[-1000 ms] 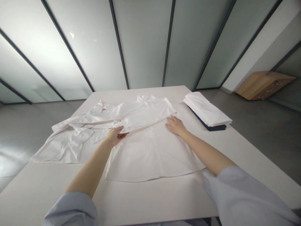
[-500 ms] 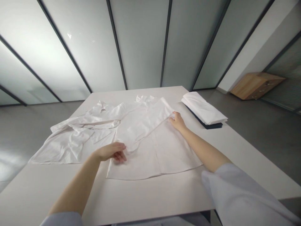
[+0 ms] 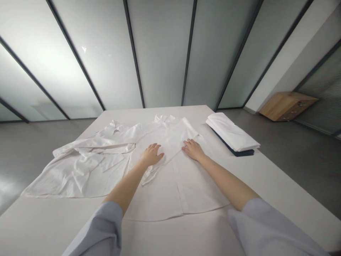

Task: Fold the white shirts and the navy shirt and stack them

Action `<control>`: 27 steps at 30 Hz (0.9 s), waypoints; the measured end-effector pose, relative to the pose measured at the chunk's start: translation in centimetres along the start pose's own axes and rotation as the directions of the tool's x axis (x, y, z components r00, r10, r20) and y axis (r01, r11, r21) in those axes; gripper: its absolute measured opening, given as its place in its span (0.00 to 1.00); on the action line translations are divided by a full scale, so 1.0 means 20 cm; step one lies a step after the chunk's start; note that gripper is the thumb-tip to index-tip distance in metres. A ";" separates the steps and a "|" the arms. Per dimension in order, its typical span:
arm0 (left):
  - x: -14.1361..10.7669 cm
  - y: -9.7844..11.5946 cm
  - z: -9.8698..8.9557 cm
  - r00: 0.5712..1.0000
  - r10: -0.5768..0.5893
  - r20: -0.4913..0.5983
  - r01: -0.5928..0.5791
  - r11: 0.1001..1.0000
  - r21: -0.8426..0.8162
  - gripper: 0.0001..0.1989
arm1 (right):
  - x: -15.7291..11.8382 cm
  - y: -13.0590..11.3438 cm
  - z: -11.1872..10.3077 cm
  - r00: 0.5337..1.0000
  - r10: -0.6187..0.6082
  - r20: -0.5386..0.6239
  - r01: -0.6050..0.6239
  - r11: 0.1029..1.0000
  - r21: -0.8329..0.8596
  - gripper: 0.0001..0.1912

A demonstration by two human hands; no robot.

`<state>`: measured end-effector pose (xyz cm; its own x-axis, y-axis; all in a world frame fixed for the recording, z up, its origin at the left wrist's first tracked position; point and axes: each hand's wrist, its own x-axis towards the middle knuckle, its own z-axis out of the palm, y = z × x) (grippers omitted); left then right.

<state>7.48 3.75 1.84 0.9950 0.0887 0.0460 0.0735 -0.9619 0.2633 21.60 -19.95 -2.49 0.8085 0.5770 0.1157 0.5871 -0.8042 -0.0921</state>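
A white shirt (image 3: pixel 160 199) lies spread on the table in front of me, its collar at the far end and its hem toward me. One sleeve is folded slantwise across its front. My left hand (image 3: pixel 152 155) rests on the folded sleeve with fingers stretched out. Flat on the sleeve's upper part, near the right edge of the fold, lies my right hand (image 3: pixel 193 149), fingers spread. Neither hand grips the cloth. To the left, touching or overlapping this shirt, is a second white shirt (image 3: pixel 71 174), rumpled, with a sleeve laid across it.
On the right of the white table (image 3: pixel 269 192) sits a folded white cloth stack (image 3: pixel 230 131) on top of a dark folded item (image 3: pixel 243 153). Beyond the table are frosted glass panels (image 3: pixel 162 53). A wooden cabinet (image 3: pixel 286 106) stands on the floor at the right.
My left hand has moved forward and right, from near the cuff onto the sleeve. My right hand has let go of the shirt's edge and moved slightly left, lying flat.
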 end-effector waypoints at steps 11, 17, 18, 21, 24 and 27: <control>0.05 0.00 0.14 0.997 -0.016 0.072 0.005 0.989 0.149 0.40 | 0.37 0.10 -0.10 1.000 0.018 -0.020 -0.019 0.999 -0.042 0.27; 0.01 0.02 0.14 0.998 -0.015 0.065 0.005 0.990 0.143 0.43 | 0.72 0.13 -0.04 0.975 0.200 0.095 -0.199 0.980 -0.014 0.37; 0.00 0.02 0.14 0.998 -0.015 0.066 0.005 0.990 0.143 0.43 | 0.76 0.14 -0.02 0.971 0.218 0.101 -0.219 0.976 -0.006 0.38; -0.01 0.02 0.14 0.998 -0.016 0.068 0.006 0.990 0.142 0.43 | 0.83 0.17 0.02 0.962 0.250 0.110 -0.254 0.967 0.017 0.39; -0.02 0.01 0.15 0.997 -0.017 0.070 0.007 0.991 0.134 0.43 | 0.89 0.19 0.04 0.957 0.272 0.097 -0.276 0.960 0.036 0.38; -0.01 0.00 0.16 0.998 -0.011 0.056 0.005 0.994 0.113 0.43 | 0.92 0.21 0.04 0.954 0.287 0.091 -0.291 0.956 0.043 0.38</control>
<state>7.46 2.92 -1.29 0.9963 0.0851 -0.0109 0.0858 -0.9845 0.1531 38.96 -12.54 -1.45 0.9429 0.3329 -0.0064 0.3274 -0.9305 -0.1645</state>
